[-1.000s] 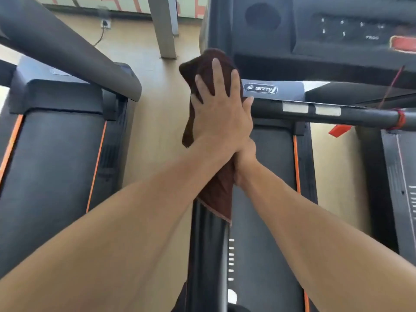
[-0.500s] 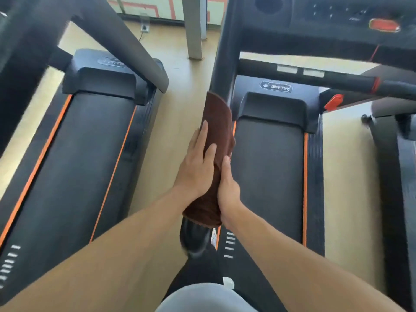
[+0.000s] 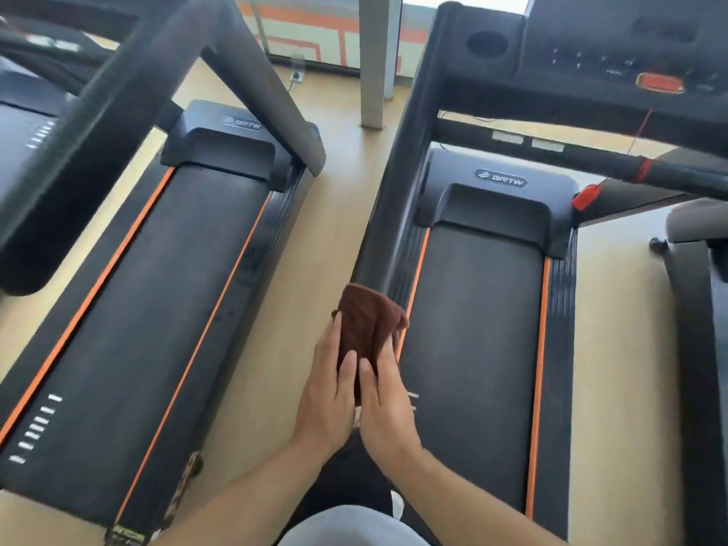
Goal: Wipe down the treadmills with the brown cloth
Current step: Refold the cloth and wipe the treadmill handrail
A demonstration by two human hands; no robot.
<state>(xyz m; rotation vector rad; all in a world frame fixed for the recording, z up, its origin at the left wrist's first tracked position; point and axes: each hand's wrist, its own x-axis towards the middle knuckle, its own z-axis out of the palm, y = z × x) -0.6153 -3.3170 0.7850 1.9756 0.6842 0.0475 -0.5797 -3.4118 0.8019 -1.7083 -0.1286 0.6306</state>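
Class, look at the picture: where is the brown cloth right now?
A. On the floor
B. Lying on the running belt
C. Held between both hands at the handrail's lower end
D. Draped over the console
C: the brown cloth sits between the left hand and right hand at the lower end of the handrail.

I see two treadmills side by side: the left treadmill [image 3: 165, 309] and right treadmill [image 3: 476, 329], floor [image 3: 338, 183] between them. Near me, my hands sandwich the cloth [image 3: 364, 329], left hand [image 3: 327, 400] beside right hand [image 3: 388, 407].
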